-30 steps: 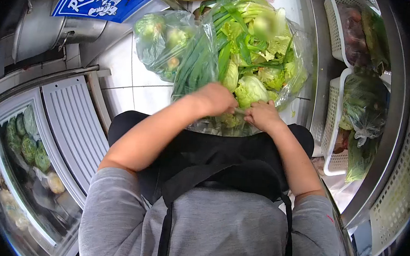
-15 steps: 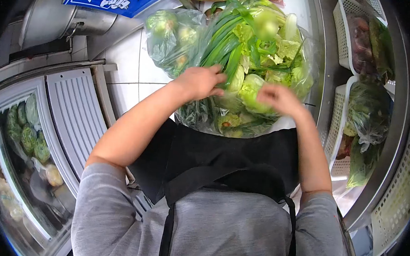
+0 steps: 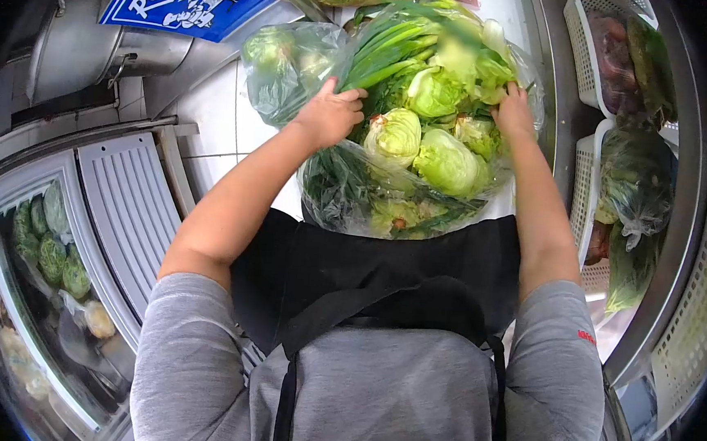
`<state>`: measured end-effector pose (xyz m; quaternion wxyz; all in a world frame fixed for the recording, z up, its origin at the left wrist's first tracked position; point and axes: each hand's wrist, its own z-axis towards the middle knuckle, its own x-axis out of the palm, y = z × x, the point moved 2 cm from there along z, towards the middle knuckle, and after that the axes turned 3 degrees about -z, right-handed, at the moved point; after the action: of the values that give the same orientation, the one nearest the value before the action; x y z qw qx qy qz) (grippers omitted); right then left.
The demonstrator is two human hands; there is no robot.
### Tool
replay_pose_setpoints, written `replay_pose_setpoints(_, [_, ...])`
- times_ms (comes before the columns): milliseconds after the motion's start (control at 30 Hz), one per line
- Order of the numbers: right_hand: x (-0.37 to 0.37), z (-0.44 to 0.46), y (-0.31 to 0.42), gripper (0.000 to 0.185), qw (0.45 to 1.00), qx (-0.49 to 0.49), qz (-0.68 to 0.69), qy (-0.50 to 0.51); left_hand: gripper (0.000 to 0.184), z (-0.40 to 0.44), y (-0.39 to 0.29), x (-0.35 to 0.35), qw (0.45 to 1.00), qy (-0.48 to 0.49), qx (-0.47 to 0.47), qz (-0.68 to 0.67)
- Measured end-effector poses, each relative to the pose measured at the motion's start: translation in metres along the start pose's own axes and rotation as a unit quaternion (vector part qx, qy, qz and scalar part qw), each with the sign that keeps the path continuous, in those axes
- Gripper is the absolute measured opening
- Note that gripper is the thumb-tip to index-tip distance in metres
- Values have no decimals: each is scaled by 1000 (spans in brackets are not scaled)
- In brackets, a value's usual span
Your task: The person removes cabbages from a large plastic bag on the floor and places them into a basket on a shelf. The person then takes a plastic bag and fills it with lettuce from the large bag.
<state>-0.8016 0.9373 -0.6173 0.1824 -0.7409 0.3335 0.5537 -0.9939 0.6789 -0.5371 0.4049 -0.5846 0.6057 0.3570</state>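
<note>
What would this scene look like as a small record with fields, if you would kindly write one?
Left hand: left hand at the edge of the long green leafy stalks
Right hand: right hand at the loose pale-green leaves
Between and below hands: round pale-green lettuce heads
Wrapping: clear thin plastic bag, partly around the vegetables
Left side: translucent plastic bag of green vegetables; grey ribbed panel
Right side: white perforated plastic baskets
Upper left: blue printed sign
</note>
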Motion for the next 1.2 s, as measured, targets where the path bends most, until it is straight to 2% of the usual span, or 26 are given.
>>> replay_pose_setpoints(33, [0,-1,-4,48,999,-23,20,25,17,0,-3,1,1000,-27,7,-9])
replay_pose_setpoints(100, [-11,-6,-3,48,998,-44,28,19,20,3,-12,2,1000,9,7,-12])
replay_pose_setpoints(167, [-36,-5,4,45,993,-16,-47,112,26,4,-19,5,996,-80,37,19])
replay_pose_setpoints(200, [-56,-8,19,44,995,-1,-28,95,30,2,-28,-1,997,-39,54,27])
replay_pose_setpoints(233, [-56,-3,26,48,999,-38,26,-4,30,0,-43,-14,997,-38,57,22])
replay_pose_setpoints(267, [-55,5,32,53,989,-74,80,-101,30,-4,-63,-23,994,72,72,35])
replay_pose_setpoints(300, [-50,10,44,53,990,-73,80,-94,31,-11,-87,-26,978,181,88,47])
replay_pose_setpoints(367, [-40,20,70,56,978,-148,-47,-137,32,-29,-144,-18,960,272,42,47])
replay_pose_setpoints(400, [-30,32,65,56,978,-148,-47,-138,31,-33,-152,-29,968,252,9,13])
replay_pose_setpoints(467, [13,44,32,62,996,14,27,78,31,-41,-160,-37,972,232,-19,-22])
replay_pose_setpoints(567, [48,38,-35,80,973,146,38,178,30,-40,-154,-34,979,171,-37,-103])
replay_pose_setpoints(600, [57,34,-49,85,956,175,57,229,30,-36,-150,-37,972,209,-1,-104])
replay_pose_setpoints(633, [63,32,-56,85,956,178,52,226,30,-33,-148,-39,963,246,35,-104])
replay_pose_setpoints(700, [68,28,-57,85,978,126,96,134,31,-28,-149,-37,962,242,50,-120])
replay_pose_setpoints(733, [66,19,-54,80,973,77,217,25,31,-28,-146,-40,962,231,56,-133])
replay_pose_setpoints(767, [43,2,-32,75,954,45,269,-124,32,-26,-143,-44,963,218,60,-148])
replay_pose_setpoints(833, [3,-31,6,70,925,84,310,-205,35,-26,-146,-42,963,205,35,-170])
replay_pose_setpoints(900, [-8,-63,30,60,899,148,348,-220,41,-29,-145,-54,964,137,-13,-227])
replay_pose_setpoints(933, [-12,-81,44,54,902,136,339,-232,41,-30,-142,-61,964,135,-8,-229])
replay_pose_setpoints(967, [-16,-101,56,48,904,125,328,-243,44,-29,-139,-68,946,153,-40,-284])
replay_pose_setpoints(1000, [-18,-119,66,44,906,114,343,-222,47,-28,-139,-74,923,171,-70,-338])
replay_pose_setpoints(1033, [-20,-134,76,41,906,102,357,-204,47,-33,-143,-71,924,167,-61,-338])
replay_pose_setpoints(1100, [-19,-163,90,36,916,114,354,-149,47,-45,-146,-57,911,-1,-151,-383])
replay_pose_setpoints(1133, [-31,-175,96,34,914,106,383,-84,47,-53,-150,-54,913,-5,-138,-384])
replay_pose_setpoints(1167, [-43,-188,99,32,905,98,413,-16,45,-65,-152,-51,905,-25,-164,-391])
replay_pose_setpoints(1200, [-53,-200,94,32,905,102,411,-21,43,-78,-153,-52,897,-45,-194,-395])
